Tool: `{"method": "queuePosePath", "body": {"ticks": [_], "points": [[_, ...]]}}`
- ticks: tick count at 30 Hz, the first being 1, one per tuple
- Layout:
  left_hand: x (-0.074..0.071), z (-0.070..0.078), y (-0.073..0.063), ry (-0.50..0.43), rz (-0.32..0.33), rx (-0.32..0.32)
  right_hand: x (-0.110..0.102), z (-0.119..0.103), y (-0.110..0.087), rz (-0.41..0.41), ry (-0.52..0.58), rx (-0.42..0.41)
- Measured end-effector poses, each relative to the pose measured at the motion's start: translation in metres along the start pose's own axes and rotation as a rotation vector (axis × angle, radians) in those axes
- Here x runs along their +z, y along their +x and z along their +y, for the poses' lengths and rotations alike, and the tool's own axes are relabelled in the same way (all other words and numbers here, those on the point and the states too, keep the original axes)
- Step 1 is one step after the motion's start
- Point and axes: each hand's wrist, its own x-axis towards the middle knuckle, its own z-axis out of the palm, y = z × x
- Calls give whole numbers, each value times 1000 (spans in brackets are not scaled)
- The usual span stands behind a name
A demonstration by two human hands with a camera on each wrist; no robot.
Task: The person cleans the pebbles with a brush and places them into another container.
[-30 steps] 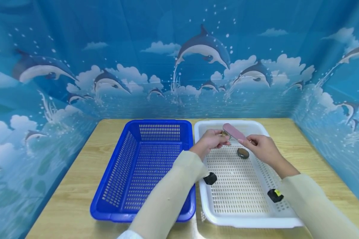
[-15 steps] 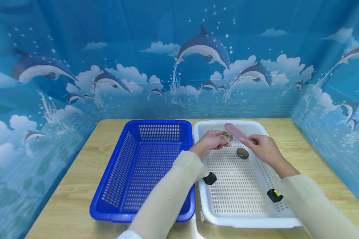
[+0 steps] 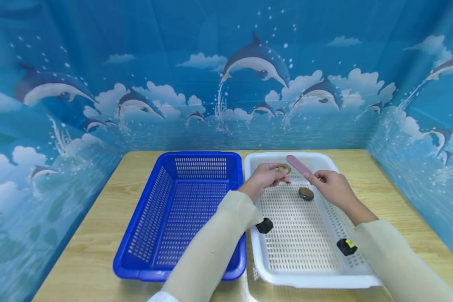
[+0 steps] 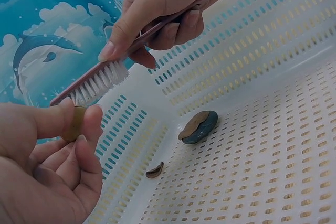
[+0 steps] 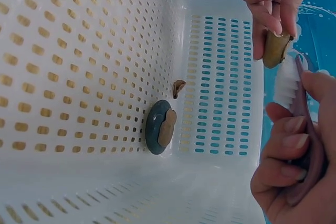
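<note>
My left hand (image 3: 266,175) pinches a small olive-brown oval piece (image 5: 275,51) between thumb and fingers over the far part of the white basket (image 3: 262,274). In my right hand (image 3: 330,186) is a pink scrub brush (image 3: 298,163), gripped by its handle with the thumb along its back. Its white bristles (image 4: 100,82) face down, right beside the piece in the right wrist view. Below the hands, on the basket floor, lies a smooth dark oval thing (image 5: 155,124) with a brown flat patch on it. A small curled brown scrap (image 4: 154,170) lies near it.
To the left stands a blue perforated basket (image 3: 122,251), its rim close to the white one. Both are on a wooden table (image 3: 83,247). A dolphin-printed curtain (image 3: 204,84) rises behind and at the sides. Black wrist cameras (image 3: 264,225) sit by the sleeves.
The brush head has shifted slightly right, away from the left fingers. The piece in my left hand has turned, so its face shows more. The dark oval thing stays put.
</note>
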Motion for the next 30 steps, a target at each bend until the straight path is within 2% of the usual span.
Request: {"method": "queuePosePath", "body": {"ticks": [8,19,24,30], "points": [[0,0,0,-12,1,19,0,1,0,-7,16,-63],[0,-1,0,6,-8,-3,4,4,1,-21,48,-121],[0,0,-1,39,-45,-9,4,3,2,-20,43,-111],[1,0,-1,53,-57,-18,2,0,0,-11,30,-103]]}}
